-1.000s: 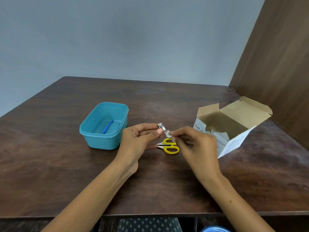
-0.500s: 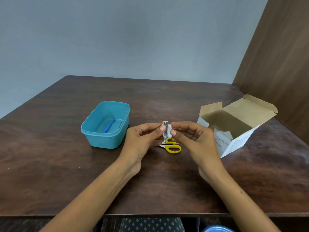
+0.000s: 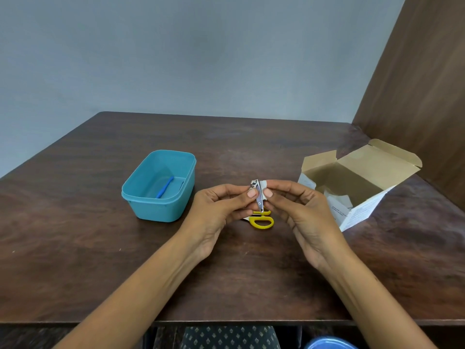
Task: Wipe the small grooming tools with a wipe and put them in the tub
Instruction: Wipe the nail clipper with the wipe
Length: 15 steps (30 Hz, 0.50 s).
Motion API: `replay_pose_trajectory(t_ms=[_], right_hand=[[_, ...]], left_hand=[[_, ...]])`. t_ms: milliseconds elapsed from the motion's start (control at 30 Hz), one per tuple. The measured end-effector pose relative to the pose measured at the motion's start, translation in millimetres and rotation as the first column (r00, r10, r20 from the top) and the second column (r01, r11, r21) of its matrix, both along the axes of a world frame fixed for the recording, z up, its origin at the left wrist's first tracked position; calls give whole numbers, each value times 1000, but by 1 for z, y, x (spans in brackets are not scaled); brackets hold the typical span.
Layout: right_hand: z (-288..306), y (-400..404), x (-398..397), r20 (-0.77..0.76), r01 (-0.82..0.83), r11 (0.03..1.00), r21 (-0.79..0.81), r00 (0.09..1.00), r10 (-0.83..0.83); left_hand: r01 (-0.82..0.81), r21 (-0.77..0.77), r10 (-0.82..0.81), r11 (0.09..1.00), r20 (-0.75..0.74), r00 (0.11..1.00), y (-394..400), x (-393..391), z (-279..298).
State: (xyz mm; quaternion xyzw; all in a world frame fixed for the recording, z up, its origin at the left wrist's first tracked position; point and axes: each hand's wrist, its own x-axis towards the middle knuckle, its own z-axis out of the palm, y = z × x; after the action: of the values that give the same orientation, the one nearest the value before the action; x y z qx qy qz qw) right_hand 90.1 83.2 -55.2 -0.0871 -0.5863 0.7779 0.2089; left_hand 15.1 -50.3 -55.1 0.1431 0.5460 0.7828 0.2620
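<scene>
A silver nail clipper [image 3: 258,195] stands nearly upright between my two hands, above the table's middle. My left hand [image 3: 221,210] pinches its left side with thumb and fingers. My right hand [image 3: 299,212] presses a small white wipe [image 3: 264,184] against the clipper's right side. Yellow-handled scissors [image 3: 261,221] lie on the table just below my hands, their blades hidden by my left hand. The teal tub [image 3: 161,207] sits to the left with a thin blue tool [image 3: 164,187] lying inside it.
An open cardboard box [image 3: 362,210] lies on its side at the right, white packets showing inside. A wooden panel stands behind it at the far right. The dark wooden table [image 3: 75,235] ends close to my body, and a blue rim [image 3: 329,345] shows below it.
The clipper has turned from lying tilted to standing nearly upright between my fingers. My right hand with the wipe shifted up along the clipper's side. The camera tipped slightly.
</scene>
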Motion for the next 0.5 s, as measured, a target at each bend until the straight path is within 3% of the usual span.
replay_pose_trajectory(t_ms=[267, 500], right_hand=[[-3, 0, 2, 40, -23, 999, -38, 999, 25], [-5, -6, -4, -12, 135, 969, 207, 991, -135]], left_hand=[[-45, -12, 44, 999, -75, 996, 1, -1, -3], [-83, -59, 71, 995, -184, 980, 3, 1, -3]])
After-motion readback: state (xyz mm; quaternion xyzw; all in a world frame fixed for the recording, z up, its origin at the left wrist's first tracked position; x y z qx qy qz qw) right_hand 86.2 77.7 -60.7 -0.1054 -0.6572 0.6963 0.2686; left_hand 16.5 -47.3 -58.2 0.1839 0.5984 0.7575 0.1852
